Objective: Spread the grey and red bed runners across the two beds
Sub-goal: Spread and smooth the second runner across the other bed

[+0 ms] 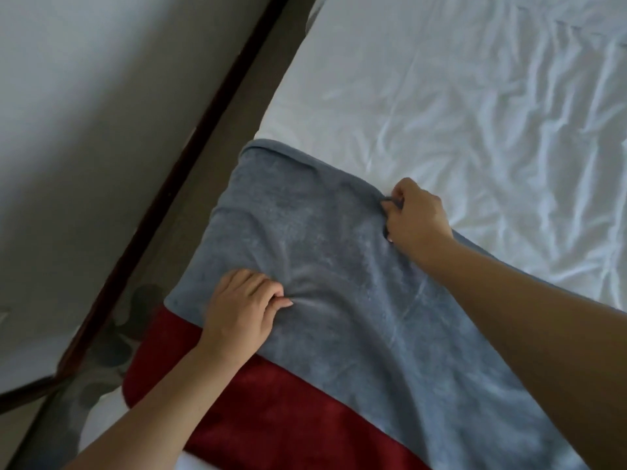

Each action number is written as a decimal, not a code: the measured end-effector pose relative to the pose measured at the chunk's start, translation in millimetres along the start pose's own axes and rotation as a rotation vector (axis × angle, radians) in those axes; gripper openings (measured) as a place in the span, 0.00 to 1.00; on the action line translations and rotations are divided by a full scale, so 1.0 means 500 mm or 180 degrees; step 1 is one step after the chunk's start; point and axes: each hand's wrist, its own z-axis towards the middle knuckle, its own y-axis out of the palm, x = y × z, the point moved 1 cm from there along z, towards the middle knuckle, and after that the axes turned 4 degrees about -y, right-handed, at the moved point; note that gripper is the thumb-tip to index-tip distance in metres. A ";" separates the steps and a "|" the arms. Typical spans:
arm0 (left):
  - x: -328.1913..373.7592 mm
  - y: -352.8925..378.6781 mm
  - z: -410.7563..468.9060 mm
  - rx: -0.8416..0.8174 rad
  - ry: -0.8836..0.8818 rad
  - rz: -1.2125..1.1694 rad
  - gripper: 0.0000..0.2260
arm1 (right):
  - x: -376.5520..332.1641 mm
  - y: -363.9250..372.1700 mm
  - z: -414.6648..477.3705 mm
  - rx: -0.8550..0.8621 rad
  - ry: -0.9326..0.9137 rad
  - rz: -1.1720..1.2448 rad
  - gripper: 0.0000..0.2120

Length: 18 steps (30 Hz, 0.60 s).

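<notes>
Altogether, the head view showed two bed runners, one bed and two hands. The grey bed runner [325, 266] lay on the white sheet [458, 96] of the bed [339, 39], with the red bed runner [271, 408] just beside it on the near side; the grey edge overlapped the red one along their shared border. Both runners reached the bed's left edge, where their ends turned down over the side.

The left hand [242, 312] rested on the grey bed runner near its border with the red one, fingers curled shut and pinching a small ridge of grey fabric, from which creases radiated. The right hand [415, 217] was closed on the far edge of the grey bed runner, with a fold of the cloth gripped between thumb and fingers. The right forearm crossed above the grey fabric and hid part of it at the lower right.

A dark wooden skirting [190, 184] ran diagonally beside the bed, below a pale wall [101, 96]. The floor strip [217, 157] between bed and skirting was narrow and dark. The sheet beyond the runners was wrinkled.

The long axis of each runner ran from the bed's left edge toward the lower right of the view, across the bed's width; the far ends lay outside the view.
</notes>
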 end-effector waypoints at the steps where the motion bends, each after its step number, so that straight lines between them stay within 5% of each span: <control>1: -0.006 -0.004 -0.011 -0.0033 -0.0001 -0.0087 0.10 | 0.001 -0.003 0.007 0.0188 0.0063 0.0078 0.07; 7: -0.022 -0.017 -0.073 -0.0111 -0.0116 -0.0108 0.10 | 0.003 0.053 -0.038 0.0380 -0.0312 -0.0085 0.03; 11: 0.017 -0.004 -0.047 -0.0185 -0.0194 0.0124 0.14 | 0.040 0.089 -0.103 0.0102 -0.0777 -0.0945 0.22; 18: 0.211 0.048 0.111 -0.0677 0.0379 0.0178 0.27 | 0.192 0.044 -0.190 0.0107 -0.0564 -0.1363 0.34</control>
